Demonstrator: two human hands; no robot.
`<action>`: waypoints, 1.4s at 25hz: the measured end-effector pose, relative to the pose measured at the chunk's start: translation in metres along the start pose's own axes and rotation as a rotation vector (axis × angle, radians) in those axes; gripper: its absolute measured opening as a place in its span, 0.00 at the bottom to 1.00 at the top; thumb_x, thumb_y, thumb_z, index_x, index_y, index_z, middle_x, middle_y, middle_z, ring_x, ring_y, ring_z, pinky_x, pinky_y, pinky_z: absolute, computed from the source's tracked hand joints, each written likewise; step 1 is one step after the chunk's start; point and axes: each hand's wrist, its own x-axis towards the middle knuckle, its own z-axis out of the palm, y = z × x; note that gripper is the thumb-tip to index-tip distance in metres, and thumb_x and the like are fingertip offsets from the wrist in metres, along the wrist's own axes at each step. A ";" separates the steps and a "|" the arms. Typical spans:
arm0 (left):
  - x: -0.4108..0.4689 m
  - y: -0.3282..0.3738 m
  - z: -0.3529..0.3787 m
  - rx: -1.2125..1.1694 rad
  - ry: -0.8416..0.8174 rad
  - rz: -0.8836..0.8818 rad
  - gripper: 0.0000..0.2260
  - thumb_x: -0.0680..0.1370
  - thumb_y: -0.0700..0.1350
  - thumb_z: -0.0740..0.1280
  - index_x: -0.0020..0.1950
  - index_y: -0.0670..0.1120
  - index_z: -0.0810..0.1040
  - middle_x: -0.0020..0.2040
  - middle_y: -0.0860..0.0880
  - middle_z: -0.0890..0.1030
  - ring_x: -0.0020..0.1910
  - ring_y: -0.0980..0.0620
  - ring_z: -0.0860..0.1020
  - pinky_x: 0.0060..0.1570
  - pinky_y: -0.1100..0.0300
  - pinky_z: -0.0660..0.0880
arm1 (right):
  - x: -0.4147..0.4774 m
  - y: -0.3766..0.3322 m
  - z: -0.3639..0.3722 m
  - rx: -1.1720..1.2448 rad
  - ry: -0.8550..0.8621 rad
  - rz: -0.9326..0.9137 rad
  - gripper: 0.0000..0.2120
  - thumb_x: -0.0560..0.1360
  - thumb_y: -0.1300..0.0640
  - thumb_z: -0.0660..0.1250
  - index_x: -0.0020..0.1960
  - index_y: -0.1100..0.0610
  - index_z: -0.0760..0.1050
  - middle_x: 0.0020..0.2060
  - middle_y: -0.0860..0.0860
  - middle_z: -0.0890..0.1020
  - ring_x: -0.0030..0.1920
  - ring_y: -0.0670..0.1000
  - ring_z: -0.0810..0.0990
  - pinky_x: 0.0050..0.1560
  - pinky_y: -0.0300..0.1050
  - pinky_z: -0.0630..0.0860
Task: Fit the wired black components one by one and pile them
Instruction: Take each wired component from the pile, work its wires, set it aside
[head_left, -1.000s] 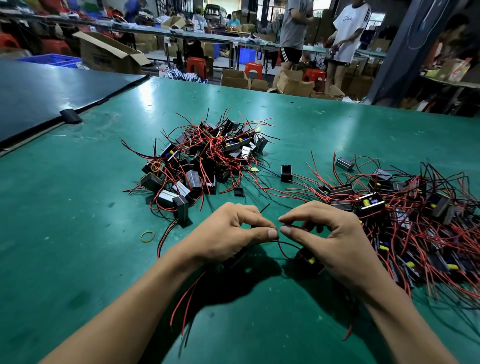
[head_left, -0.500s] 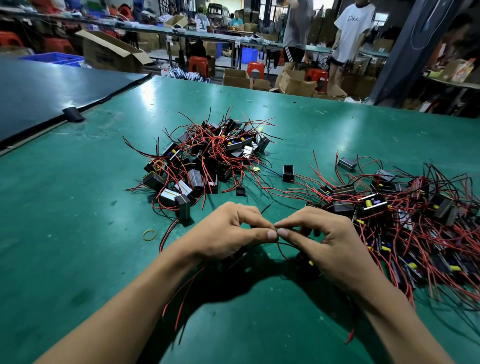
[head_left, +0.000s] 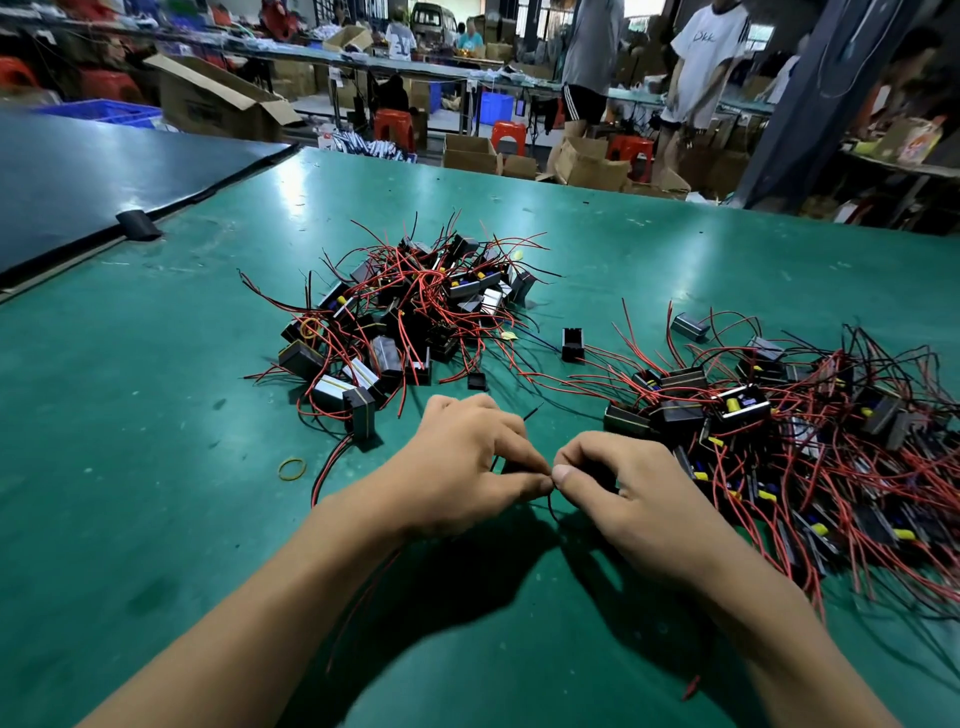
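Note:
My left hand (head_left: 462, 467) and my right hand (head_left: 634, 499) meet fingertip to fingertip over the green table (head_left: 156, 415), both pinching a thin black wire (head_left: 551, 506) that loops down between them. The black component the wire belongs to is mostly hidden under my right palm. Red wires (head_left: 363, 587) trail from beneath my left wrist. One pile of black components with red wires (head_left: 410, 317) lies ahead to the left. A larger, flatter pile of wired black components (head_left: 789, 441) spreads out on the right.
A lone black component (head_left: 572, 344) sits between the piles, and a small black part (head_left: 477, 381) lies near the left pile. A yellow rubber band (head_left: 292, 468) rests left of my hand. A black mat (head_left: 104, 171) borders the table's left; people stand beyond the far edge.
My two hands have closed together until the fingertips touch on the black wire, and they sit slightly lower toward the table. The piles have not moved.

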 end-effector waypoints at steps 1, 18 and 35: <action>0.000 0.002 0.001 0.055 -0.005 0.013 0.04 0.75 0.54 0.72 0.46 0.57 0.86 0.37 0.58 0.77 0.47 0.55 0.71 0.55 0.50 0.62 | 0.001 0.000 0.000 0.025 -0.035 0.045 0.10 0.78 0.54 0.67 0.38 0.51 0.76 0.29 0.41 0.75 0.31 0.42 0.71 0.34 0.40 0.68; 0.001 -0.009 0.001 -0.220 -0.019 -0.065 0.08 0.73 0.53 0.73 0.47 0.51 0.87 0.36 0.52 0.77 0.42 0.52 0.73 0.49 0.52 0.69 | -0.001 0.010 -0.008 -0.026 0.125 -0.321 0.11 0.75 0.43 0.71 0.48 0.49 0.85 0.40 0.41 0.82 0.37 0.48 0.81 0.34 0.52 0.76; 0.001 -0.008 0.003 -0.245 0.038 -0.075 0.03 0.74 0.47 0.74 0.45 0.50 0.87 0.35 0.55 0.77 0.41 0.57 0.74 0.48 0.57 0.69 | -0.003 0.000 -0.005 0.128 0.178 -0.049 0.04 0.72 0.56 0.77 0.43 0.49 0.82 0.36 0.41 0.82 0.35 0.44 0.78 0.37 0.36 0.74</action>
